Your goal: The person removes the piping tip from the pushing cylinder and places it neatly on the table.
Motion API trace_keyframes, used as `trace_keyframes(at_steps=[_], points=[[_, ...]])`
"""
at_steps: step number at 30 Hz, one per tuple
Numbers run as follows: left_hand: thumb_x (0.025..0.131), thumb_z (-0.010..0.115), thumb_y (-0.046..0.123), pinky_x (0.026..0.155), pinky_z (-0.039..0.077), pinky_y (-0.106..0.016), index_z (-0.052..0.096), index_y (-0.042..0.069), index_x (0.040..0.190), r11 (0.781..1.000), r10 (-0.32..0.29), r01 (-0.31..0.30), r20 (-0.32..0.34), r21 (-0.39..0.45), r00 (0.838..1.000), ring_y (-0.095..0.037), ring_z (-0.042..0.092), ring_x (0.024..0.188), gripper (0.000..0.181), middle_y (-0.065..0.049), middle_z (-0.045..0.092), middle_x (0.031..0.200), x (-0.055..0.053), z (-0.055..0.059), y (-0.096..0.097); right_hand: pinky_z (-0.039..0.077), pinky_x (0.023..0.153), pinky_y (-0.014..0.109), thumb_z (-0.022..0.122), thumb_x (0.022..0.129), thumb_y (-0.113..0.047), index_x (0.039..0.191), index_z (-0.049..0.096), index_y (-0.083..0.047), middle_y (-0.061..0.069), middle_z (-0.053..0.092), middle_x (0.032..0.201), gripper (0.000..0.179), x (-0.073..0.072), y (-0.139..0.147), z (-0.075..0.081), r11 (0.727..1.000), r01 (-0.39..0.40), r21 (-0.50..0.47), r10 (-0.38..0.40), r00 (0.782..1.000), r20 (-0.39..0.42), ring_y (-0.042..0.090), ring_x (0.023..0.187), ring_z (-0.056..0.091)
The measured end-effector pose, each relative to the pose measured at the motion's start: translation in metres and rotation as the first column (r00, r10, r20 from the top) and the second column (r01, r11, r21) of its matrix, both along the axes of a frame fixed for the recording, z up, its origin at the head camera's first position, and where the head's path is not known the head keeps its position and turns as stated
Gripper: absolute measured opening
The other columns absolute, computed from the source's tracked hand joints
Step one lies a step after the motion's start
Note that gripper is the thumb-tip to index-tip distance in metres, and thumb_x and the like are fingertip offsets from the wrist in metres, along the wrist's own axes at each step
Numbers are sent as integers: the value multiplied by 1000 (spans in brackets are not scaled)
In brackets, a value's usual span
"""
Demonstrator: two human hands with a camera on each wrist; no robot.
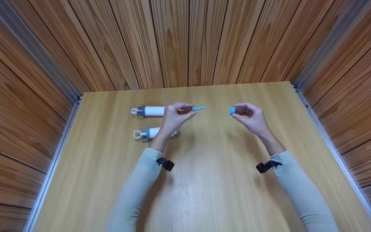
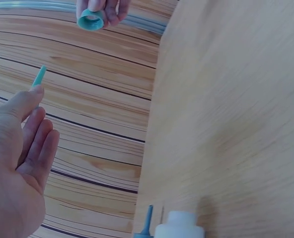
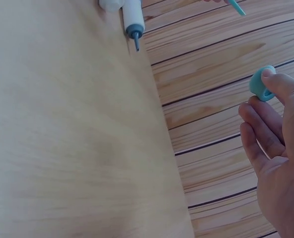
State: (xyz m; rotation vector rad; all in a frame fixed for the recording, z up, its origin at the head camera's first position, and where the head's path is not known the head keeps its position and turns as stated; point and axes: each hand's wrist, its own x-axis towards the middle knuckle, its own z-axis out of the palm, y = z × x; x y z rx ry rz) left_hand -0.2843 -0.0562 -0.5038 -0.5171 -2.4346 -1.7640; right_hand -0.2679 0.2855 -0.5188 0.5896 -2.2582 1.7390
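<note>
Turquoise nozzle [image 1: 199, 108] pinched in left grip [image 1: 176, 116], turquoise ring cap [image 1: 232, 110] pinched in right grip [image 1: 252, 118]; pieces apart above far half of surface [image 1: 211, 187]. At left, far syringe [image 1: 154, 111] wears blue tip [image 3: 136, 42], near syringe [image 1: 154, 131] bare-necked. Judged progress: 1 of 2 looks assembled, other incomplete.

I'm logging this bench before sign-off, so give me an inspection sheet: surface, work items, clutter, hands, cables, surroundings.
Surface: pale wood-grain tabletop.
Job's things: blue nozzle and blue collar, held apart; farther white tube, nozzle fitted; nearer white tube, no nozzle fitted; both tubes lie on the tabletop.
Clutter: nothing seen.
Hands: left hand pinches the blue nozzle; right hand pinches the blue collar; a black camera at each wrist.
Cables: nothing seen.
Surroundings: wood-plank walls; metal rails along the tabletop's sides.
</note>
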Motion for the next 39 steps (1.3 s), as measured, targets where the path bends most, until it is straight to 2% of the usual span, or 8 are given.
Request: trace_keyframes(at_steps=[8,15,20,21,25,31,37,39], points=[[99,87,12,106,68,-38,83,6,129,999,37,-35,84,-20,996,-26,80,116,31,-13,84,123,-1,-20,11,62,97,15,79,99,8,132,75,7,11,82,117,33,-3,8,-17,998,48,38,-51,996,67,2,104,76],[100,86,11,106,67,-36,83,6,129,999,41,-36,119,-38,992,-28,80,118,30,-16,85,124,-2,-36,22,59,96,12,78,101,5,133,74,7,31,76,123,32,-4,14,-30,995,53,83,-63,991,120,2,105,74],[99,86,8,105,67,-35,82,2,129,999,34,-33,167,-9,985,-28,80,116,30,-16,84,123,-3,-48,29,58,97,11,79,103,-3,135,73,3,28,76,126,33,-4,20,-38,991,56,123,-76,983,165,5,108,73],[99,87,11,104,67,-33,83,3,128,1000,31,-31,168,-6,985,-26,80,115,30,-14,84,121,-5,-57,30,58,97,11,80,104,-5,135,73,3,28,76,126,33,-3,21,-40,990,59,130,-81,981,177,6,108,73],[99,87,11,104,67,-33,83,3,129,1000,30,-27,202,-14,979,-25,80,115,31,-13,84,122,-4,-68,35,58,97,10,79,105,-8,138,72,2,26,76,128,35,-1,25,-45,983,64,169,-101,970,221,5,109,72],[100,86,9,105,67,-35,82,5,130,998,64,-60,251,-23,966,-25,80,116,31,-13,84,125,1,-72,46,56,95,9,78,107,-12,140,71,0,24,75,131,36,0,29,-50,968,72,241,-137,953,269,3,108,69],[100,87,14,102,66,-34,85,12,127,989,118,-92,251,-114,961,-19,80,113,28,-6,86,121,-1,-81,55,55,93,9,77,108,-14,143,70,-2,23,74,132,37,-3,29,-55,950,54,308,-149,944,294,8,109,69],[100,87,15,103,66,-34,85,13,127,986,127,-93,257,-140,958,-18,80,112,27,-5,86,121,-4,-88,57,55,92,9,76,108,-11,143,70,-2,23,75,131,37,-4,30,-57,946,48,320,-149,943,298,11,109,70]])
